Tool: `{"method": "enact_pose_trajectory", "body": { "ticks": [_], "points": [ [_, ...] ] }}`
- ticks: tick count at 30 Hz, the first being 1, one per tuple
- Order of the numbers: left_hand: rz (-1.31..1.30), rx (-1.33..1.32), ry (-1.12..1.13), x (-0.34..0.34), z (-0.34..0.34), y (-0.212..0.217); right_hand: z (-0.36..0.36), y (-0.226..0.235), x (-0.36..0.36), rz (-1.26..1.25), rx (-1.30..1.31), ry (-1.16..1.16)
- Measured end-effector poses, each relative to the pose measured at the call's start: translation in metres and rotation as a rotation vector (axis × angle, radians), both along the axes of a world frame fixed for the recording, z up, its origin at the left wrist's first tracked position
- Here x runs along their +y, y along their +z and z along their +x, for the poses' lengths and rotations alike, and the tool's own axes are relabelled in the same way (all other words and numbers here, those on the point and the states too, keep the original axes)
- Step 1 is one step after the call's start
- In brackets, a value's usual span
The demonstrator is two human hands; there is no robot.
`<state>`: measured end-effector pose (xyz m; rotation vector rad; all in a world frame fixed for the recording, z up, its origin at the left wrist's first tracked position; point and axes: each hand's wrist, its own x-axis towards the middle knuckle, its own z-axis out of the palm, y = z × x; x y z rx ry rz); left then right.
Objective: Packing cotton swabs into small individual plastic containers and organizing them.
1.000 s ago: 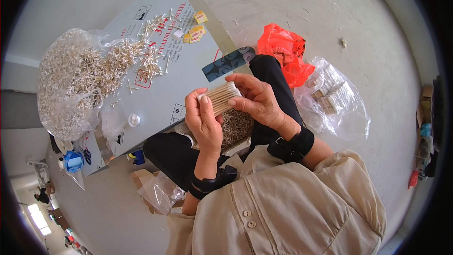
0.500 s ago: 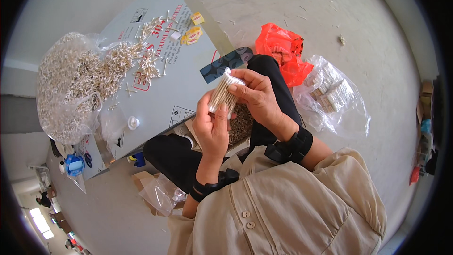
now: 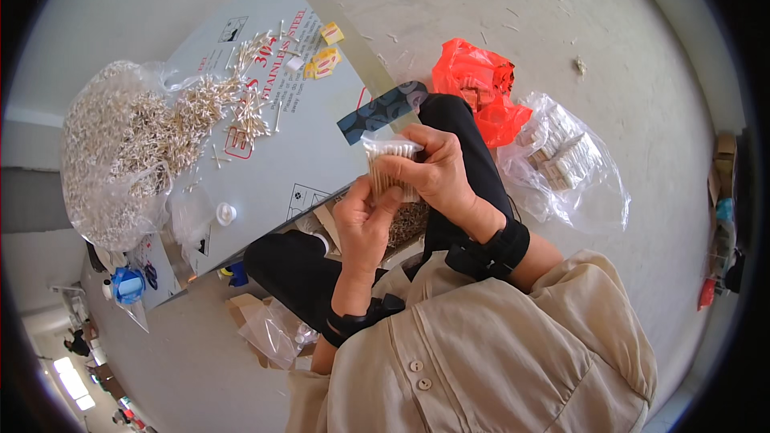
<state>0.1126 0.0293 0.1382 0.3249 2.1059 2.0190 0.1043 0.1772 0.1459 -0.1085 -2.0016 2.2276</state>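
Observation:
Between my two hands, above my lap, is a small clear bag of cotton swabs (image 3: 393, 151), packed side by side and held roughly upright. My right hand (image 3: 437, 176) grips its upper part, thumb across the front. My left hand (image 3: 365, 220) pinches the lower edge with thumb and fingers. Under my hands, between my knees, a box of loose swabs (image 3: 409, 222) shows in part. To the left, many loose cotton swabs (image 3: 192, 108) spill from a large clear plastic bag (image 3: 104, 200) onto the metal-sheet tabletop (image 3: 265, 168).
Small yellow packets (image 3: 325, 62) lie near the table's far edge. A white round lid (image 3: 226, 213) sits at its near left. On the floor to the right are a red plastic bag (image 3: 473, 72) and a clear bag of packed swabs (image 3: 569, 160). An open cardboard box (image 3: 249, 317) stands below the table.
The bag of swabs has turned from tilted to nearly upright and shifted slightly right. My right thumb now lies across its front, and my left fingers have closed in at its bottom.

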Motion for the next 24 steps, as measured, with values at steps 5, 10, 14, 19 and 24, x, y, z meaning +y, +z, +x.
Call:
{"method": "enact_pose_trajectory", "body": {
  "ticks": [5,10,14,19,24],
  "points": [
    [0.173,0.014,0.147,-0.003,-0.001,0.0,0.001,0.01,0.002,-0.162,0.149,0.201],
    [0.135,0.041,0.106,0.001,-0.006,0.014,0.0,0.002,0.018,-0.216,0.145,0.292],
    [0.249,0.024,0.132,0.005,-0.015,0.029,0.003,0.007,0.016,-0.143,0.096,0.306],
    [0.41,-0.028,0.184,0.007,-0.022,0.01,-0.005,0.0,0.006,-0.229,0.121,0.135],
    [0.393,-0.008,0.147,0.001,-0.028,0.0,-0.012,-0.014,0.017,-0.117,0.108,0.171]
  ]
}}
